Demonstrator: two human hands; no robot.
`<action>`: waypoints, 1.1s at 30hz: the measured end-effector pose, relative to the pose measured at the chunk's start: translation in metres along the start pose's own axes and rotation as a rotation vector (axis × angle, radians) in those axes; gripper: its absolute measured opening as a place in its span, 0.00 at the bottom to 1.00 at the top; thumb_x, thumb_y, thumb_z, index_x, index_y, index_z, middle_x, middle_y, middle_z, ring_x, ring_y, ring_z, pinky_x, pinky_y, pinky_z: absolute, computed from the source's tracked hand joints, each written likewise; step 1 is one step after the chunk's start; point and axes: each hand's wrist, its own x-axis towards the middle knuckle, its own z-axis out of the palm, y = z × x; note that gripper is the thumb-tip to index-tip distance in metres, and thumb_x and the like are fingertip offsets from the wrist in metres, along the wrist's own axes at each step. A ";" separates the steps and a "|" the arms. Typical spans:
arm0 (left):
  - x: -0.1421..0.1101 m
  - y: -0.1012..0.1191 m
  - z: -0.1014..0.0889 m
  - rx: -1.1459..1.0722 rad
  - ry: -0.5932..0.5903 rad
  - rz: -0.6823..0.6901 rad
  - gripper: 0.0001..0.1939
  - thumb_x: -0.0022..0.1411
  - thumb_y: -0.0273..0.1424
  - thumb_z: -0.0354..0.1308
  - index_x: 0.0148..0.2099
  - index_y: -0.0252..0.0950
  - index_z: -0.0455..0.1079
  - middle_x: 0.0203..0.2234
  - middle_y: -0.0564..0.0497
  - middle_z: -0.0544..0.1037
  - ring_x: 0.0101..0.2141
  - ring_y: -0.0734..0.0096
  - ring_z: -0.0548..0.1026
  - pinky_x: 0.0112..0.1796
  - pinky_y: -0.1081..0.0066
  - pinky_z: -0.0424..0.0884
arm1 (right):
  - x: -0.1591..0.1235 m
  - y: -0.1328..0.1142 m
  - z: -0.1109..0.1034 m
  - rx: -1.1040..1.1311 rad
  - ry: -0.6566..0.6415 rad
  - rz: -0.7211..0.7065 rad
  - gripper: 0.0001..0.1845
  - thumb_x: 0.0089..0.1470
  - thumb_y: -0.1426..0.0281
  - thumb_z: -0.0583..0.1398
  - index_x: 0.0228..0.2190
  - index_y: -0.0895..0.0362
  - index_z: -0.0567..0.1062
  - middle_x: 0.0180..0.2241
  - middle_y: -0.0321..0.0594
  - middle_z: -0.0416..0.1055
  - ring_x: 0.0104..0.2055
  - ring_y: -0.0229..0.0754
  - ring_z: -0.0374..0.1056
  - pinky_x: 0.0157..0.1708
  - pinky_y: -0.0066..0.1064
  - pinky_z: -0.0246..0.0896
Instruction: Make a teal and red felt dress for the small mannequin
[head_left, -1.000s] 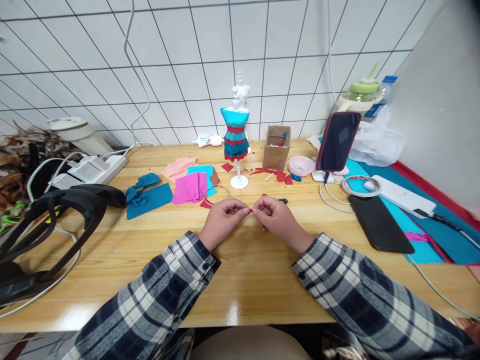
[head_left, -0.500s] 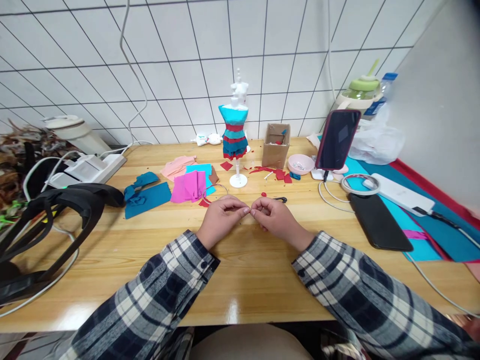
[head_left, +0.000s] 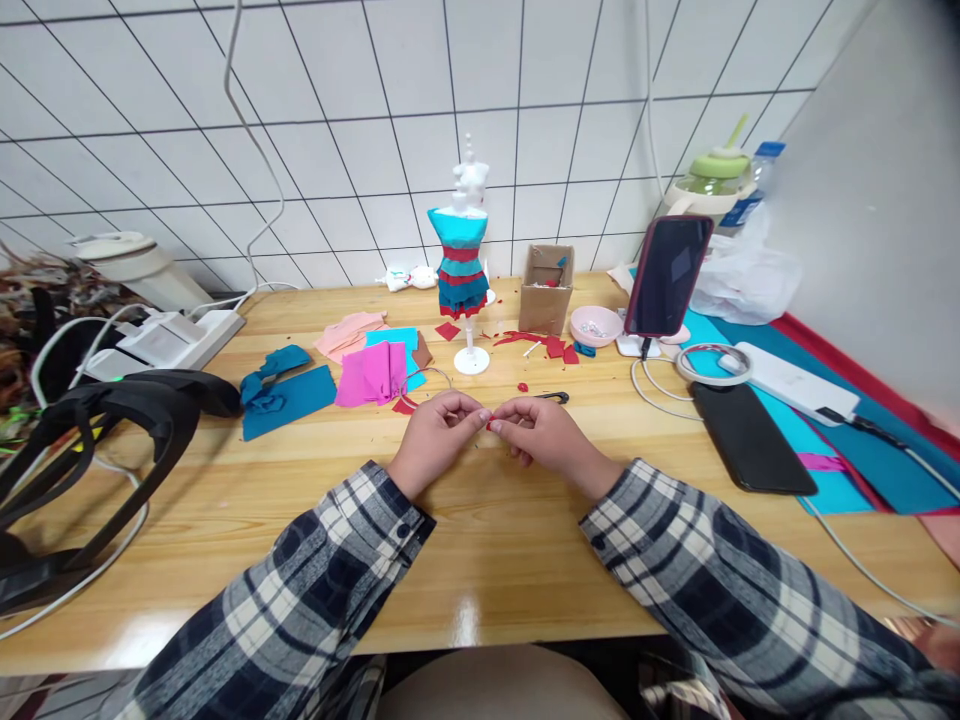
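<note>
Thumb and forefinger of my left hand [head_left: 442, 432] and of my right hand [head_left: 551, 437] meet in a pinch low over the table. Between their tips shows a small red scrap [head_left: 490, 425], mostly covered by the fingers; its material is too small to make out. Just beyond my right hand lie a little red piece [head_left: 523, 387] and a dark-handled tool [head_left: 553, 397], partly hidden by that hand. Behind my hands a white doll-size dress form [head_left: 470, 180] stands upright on a round base, wearing a dress [head_left: 461, 265] in turquoise, red and dark teal bands.
Pink, peach and turquoise fabric pieces [head_left: 373, 373] and teal cloth [head_left: 291, 400] lie left. Near the wall stand a cardboard box [head_left: 546, 305] and a pink bowl [head_left: 598, 327]. Phones [head_left: 752, 440], a power bank [head_left: 795, 383] and cables occupy the right; a black headset [head_left: 112, 480] sits left.
My right thumb and fingers have shifted slightly left against the left fingertips, and the red scrap shows again between them. The whole view has drifted a little.
</note>
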 end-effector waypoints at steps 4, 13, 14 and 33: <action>0.001 -0.002 0.001 0.038 0.016 0.014 0.14 0.55 0.40 0.61 0.32 0.33 0.72 0.26 0.50 0.75 0.28 0.71 0.70 0.32 0.72 0.66 | 0.000 0.001 -0.002 -0.025 -0.015 -0.008 0.10 0.51 0.63 0.60 0.28 0.58 0.73 0.20 0.32 0.63 0.20 0.32 0.60 0.15 0.23 0.62; -0.001 -0.002 -0.001 0.084 -0.091 -0.020 0.14 0.56 0.40 0.60 0.33 0.33 0.74 0.29 0.48 0.78 0.31 0.68 0.73 0.35 0.70 0.67 | 0.001 0.001 -0.002 -0.051 0.041 0.014 0.07 0.51 0.65 0.59 0.27 0.56 0.70 0.17 0.29 0.62 0.18 0.32 0.59 0.14 0.22 0.59; 0.000 -0.002 -0.001 0.076 -0.098 -0.022 0.13 0.56 0.40 0.60 0.33 0.33 0.74 0.29 0.48 0.78 0.31 0.68 0.73 0.35 0.70 0.67 | 0.001 0.001 -0.003 -0.046 0.038 0.015 0.07 0.51 0.65 0.59 0.27 0.56 0.70 0.17 0.29 0.62 0.18 0.32 0.59 0.14 0.22 0.59; 0.000 -0.004 0.001 0.060 -0.098 0.041 0.11 0.54 0.37 0.62 0.34 0.34 0.73 0.30 0.49 0.78 0.31 0.69 0.74 0.35 0.70 0.70 | 0.003 0.001 -0.003 0.033 0.023 0.037 0.06 0.46 0.68 0.61 0.27 0.56 0.70 0.19 0.29 0.64 0.18 0.32 0.60 0.17 0.24 0.62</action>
